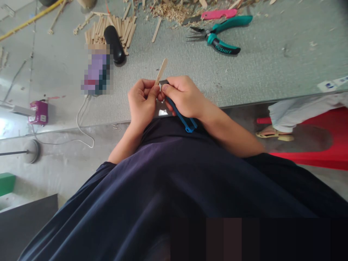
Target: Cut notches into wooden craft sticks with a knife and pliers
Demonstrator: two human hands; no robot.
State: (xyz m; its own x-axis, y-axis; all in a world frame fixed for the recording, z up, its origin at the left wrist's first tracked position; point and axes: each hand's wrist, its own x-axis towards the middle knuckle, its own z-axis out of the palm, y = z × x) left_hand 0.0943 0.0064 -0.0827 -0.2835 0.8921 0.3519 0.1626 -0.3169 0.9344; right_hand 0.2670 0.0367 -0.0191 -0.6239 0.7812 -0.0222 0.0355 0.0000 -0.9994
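My left hand is closed around the lower end of a wooden craft stick, which points up and away from me. My right hand grips a blue-handled utility knife; its dark front end sits against the stick near my left thumb, and its handle slants down toward my lap. Both hands meet just over the near edge of the grey work table. My dark shirt fills the lower half of the view.
On the table lie teal-handled long-nose pliers, a pink-handled tool, a pile of craft sticks with a black cylinder, wood shavings, and a purple device with a white cable. A red stool stands at right.
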